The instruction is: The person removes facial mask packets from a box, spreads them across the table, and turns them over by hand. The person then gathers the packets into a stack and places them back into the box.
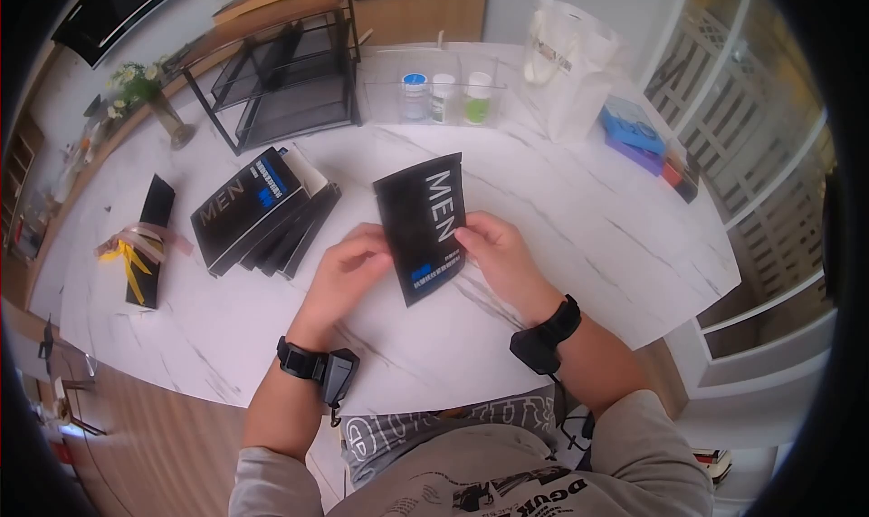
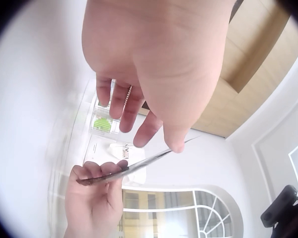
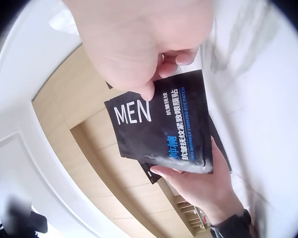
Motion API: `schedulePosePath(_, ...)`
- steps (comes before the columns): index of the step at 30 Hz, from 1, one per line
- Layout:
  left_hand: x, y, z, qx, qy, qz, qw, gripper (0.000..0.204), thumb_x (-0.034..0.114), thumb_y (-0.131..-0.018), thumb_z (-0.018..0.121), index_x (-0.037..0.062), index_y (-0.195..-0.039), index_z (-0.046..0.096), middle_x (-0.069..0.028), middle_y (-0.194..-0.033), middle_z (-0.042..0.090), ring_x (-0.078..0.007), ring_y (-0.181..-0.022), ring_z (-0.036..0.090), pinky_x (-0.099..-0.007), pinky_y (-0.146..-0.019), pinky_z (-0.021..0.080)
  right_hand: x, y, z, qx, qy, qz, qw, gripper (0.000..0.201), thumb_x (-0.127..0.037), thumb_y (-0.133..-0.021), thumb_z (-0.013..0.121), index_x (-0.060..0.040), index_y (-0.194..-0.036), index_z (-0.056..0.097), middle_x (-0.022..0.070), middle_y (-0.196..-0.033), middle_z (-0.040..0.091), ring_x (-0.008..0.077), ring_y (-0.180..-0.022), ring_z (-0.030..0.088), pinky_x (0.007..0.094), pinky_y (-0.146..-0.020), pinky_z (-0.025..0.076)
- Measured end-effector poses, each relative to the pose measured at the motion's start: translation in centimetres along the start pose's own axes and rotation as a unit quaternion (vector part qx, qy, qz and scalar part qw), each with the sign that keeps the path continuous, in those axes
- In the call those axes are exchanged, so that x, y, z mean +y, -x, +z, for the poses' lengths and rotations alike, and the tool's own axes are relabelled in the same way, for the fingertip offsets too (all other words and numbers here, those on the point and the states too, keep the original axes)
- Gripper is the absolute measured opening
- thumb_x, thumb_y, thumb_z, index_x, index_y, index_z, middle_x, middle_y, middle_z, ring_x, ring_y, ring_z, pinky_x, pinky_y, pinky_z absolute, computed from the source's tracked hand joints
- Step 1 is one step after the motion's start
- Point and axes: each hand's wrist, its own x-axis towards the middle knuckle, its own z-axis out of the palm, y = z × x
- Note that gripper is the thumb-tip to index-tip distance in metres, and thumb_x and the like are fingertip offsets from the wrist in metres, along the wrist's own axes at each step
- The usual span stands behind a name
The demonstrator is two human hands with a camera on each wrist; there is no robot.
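Note:
A flat black packet (image 1: pixel 422 227) marked MEN is held above the marble table, tilted, its printed face toward the head camera. The right hand (image 1: pixel 498 253) pinches its right edge, thumb on the printed face and fingers behind. At the opposite edge is the left hand (image 1: pixel 351 268), its thumb and fingers around that side. In the left wrist view the packet (image 2: pixel 134 167) appears edge-on, the left thumb touching it. The right wrist view shows the packet's printed face (image 3: pixel 164 124) between both hands.
Black MEN boxes (image 1: pixel 244 205) lie fanned at the left, beside a ribboned black box (image 1: pixel 154 245). Behind are a wire rack (image 1: pixel 299 110), a clear bin with bottles (image 1: pixel 415 96), a white bag (image 1: pixel 566 73) and small boxes (image 1: pixel 634 128) at right.

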Motion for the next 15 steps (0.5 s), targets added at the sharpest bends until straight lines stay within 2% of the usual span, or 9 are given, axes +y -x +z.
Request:
schedulePosePath(1,0.1,-0.1,0.0,-0.023,0.043,0.003,0.999,0.013,0.010,-0.097,0.061,0.0007,-0.100,0.069,-0.0045,-0.116,0.060,-0.0169,-0.106,0.055,-0.0290,-0.094,0.042,-0.1,0.0,0.1,-0.002,-0.037,0.013,0.999,0.019,-0.011,-0.100,0.057,0.0019,-0.112,0.064,0.0006,-0.094,0.066,0.0057,-0.082,0.057,0.0219,-0.075,0.046)
schedulePosePath(2,-0.6,-0.2,0.1,-0.039,0.103,-0.013,0.994,0.023,0.017,-0.102,0.055,-0.0014,-0.112,0.065,-0.0057,-0.121,0.061,-0.0170,-0.111,0.056,-0.0310,-0.100,0.042,0.0,0.0,0.1,-0.014,-0.051,0.041,0.998,0.019,-0.011,-0.100,0.057,0.0014,-0.112,0.064,0.0002,-0.094,0.066,0.0052,-0.081,0.056,0.0215,-0.074,0.045)
schedulePosePath(4,0.9,0.1,1.1,-0.029,0.121,-0.093,0.988,0.028,0.016,-0.100,0.059,-0.0020,-0.122,0.059,-0.0076,-0.125,0.060,-0.0168,-0.116,0.055,-0.0319,-0.102,0.042,0.6,0.1,0.0,-0.036,-0.080,0.098,0.991,0.018,-0.011,-0.100,0.057,0.0002,-0.111,0.065,-0.0006,-0.093,0.065,0.0042,-0.079,0.055,0.0208,-0.071,0.044)
schedulePosePath(5,1.8,0.2,1.6,-0.023,0.129,-0.133,0.982,0.034,0.015,-0.099,0.061,-0.0023,-0.128,0.055,-0.0086,-0.126,0.060,-0.0167,-0.118,0.055,-0.0324,-0.103,0.043,0.8,0.1,0.0,-0.057,-0.062,0.103,0.991,0.017,-0.012,-0.100,0.057,0.0000,-0.111,0.065,-0.0009,-0.092,0.065,0.0039,-0.078,0.054,0.0205,-0.070,0.044)
schedulePosePath(7,1.1,0.0,1.5,-0.093,0.095,-0.134,0.982,0.046,0.013,-0.096,0.066,-0.0015,-0.135,0.048,-0.0101,-0.129,0.059,-0.0162,-0.120,0.055,-0.0327,-0.103,0.044,1.2,0.2,0.1,-0.099,-0.026,0.114,0.988,0.017,-0.012,-0.100,0.057,-0.0005,-0.109,0.065,-0.0013,-0.092,0.065,0.0035,-0.076,0.053,0.0201,-0.068,0.043)
schedulePosePath(8,0.9,-0.1,1.4,-0.127,0.078,-0.135,0.980,0.053,0.012,-0.094,0.068,-0.0011,-0.139,0.044,-0.0109,-0.130,0.058,-0.0159,-0.121,0.055,-0.0329,-0.102,0.045,1.1,0.2,0.0,-0.124,0.033,0.123,0.984,0.017,-0.012,-0.100,0.058,-0.0002,-0.110,0.065,-0.0013,-0.092,0.065,0.0034,-0.076,0.053,0.0198,-0.067,0.043)
schedulePosePath(11,1.6,0.2,1.9,-0.136,0.158,-0.128,0.970,0.057,0.009,-0.089,0.074,-0.0001,-0.137,0.045,-0.0102,-0.126,0.060,-0.0163,-0.115,0.059,-0.0323,-0.098,0.048,1.1,0.4,0.6,-0.184,0.039,0.117,0.975,0.017,-0.012,-0.099,0.059,0.0001,-0.109,0.065,-0.0003,-0.095,0.066,0.0044,-0.080,0.056,0.0196,-0.070,0.044)
schedulePosePath(12,1.6,0.0,2.0,-0.121,0.136,-0.133,0.974,0.050,0.009,-0.085,0.077,0.0007,-0.129,0.055,-0.0070,-0.125,0.061,-0.0155,-0.112,0.061,-0.0321,-0.097,0.050,0.9,0.6,1.0,-0.181,0.039,0.116,0.976,0.018,-0.012,-0.099,0.060,0.0005,-0.111,0.064,0.0006,-0.096,0.067,0.0060,-0.085,0.059,0.0204,-0.073,0.046)
schedulePosePath(15,0.3,0.5,2.3,-0.098,0.155,-0.105,0.977,0.043,0.006,-0.086,0.075,-0.0007,-0.125,0.058,-0.0072,-0.125,0.060,-0.0160,-0.109,0.062,-0.0327,-0.096,0.051,0.4,0.9,1.2,-0.206,0.039,0.122,0.970,0.021,-0.014,-0.099,0.060,0.0004,-0.114,0.063,0.0014,-0.099,0.067,0.0073,-0.089,0.060,0.0222,-0.074,0.047)
